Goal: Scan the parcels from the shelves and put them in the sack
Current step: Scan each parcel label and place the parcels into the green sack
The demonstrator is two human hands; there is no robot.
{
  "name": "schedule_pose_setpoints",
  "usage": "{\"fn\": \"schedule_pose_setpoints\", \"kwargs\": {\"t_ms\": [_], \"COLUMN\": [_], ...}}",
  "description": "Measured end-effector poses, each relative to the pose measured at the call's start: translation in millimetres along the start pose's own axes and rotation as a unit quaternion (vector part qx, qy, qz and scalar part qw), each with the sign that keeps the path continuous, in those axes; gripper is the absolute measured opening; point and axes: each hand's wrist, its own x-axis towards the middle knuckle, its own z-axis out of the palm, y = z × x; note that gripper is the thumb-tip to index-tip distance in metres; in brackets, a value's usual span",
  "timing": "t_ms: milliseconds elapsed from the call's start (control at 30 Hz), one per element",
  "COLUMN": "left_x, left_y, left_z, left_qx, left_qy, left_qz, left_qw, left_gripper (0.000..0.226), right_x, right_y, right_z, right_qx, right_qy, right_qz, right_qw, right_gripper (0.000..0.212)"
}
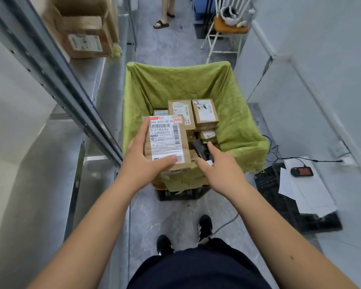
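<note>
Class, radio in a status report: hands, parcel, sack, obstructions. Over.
Left hand grips labelled parcel over green sack. Right hand holds black scanner. Sack already holds parcels; drop path open.

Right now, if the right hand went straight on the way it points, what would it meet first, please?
Probably the parcels stacked in the green sack: the right hand, holding the black scanner, points forward over them, though depth is unclear.

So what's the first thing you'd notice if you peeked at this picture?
Probably the big green sack in the middle of the aisle, open at the top with brown parcels piled inside. Right in front of it, the left hand grips a parcel with a white label, while the right hand holds a dark scanner beside it.
</note>
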Motion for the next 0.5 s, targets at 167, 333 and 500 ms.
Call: {"fn": "schedule_pose_setpoints", "kwargs": {"t_ms": [167, 333, 500], "left_x": [49, 92, 137], "left_y": [-4, -9, -15], "left_z": [4, 10, 18], "left_qx": [0.008, 0.045, 0.061], "left_qy": [0.006, 0.022, 0.042], "left_qz": [-0.034, -0.065, -0.112], "left_qw": [0.999, 0.997, 0.991], "left_gripper": [0.119, 0.123, 0.124], "right_x": [57, 123, 187], "right_y": [-18, -29, -43], "right_z": [-4, -15, -28], "right_qx": [0.005, 0.053, 0.030], "right_qy": [-0.016, -0.049, -0.102], "right_qz": [-0.007, -0.042, -0.070], "right_qw": [1.000, 0.996, 0.992], "right_gripper": [0.078, 0.077, 0.067]}}
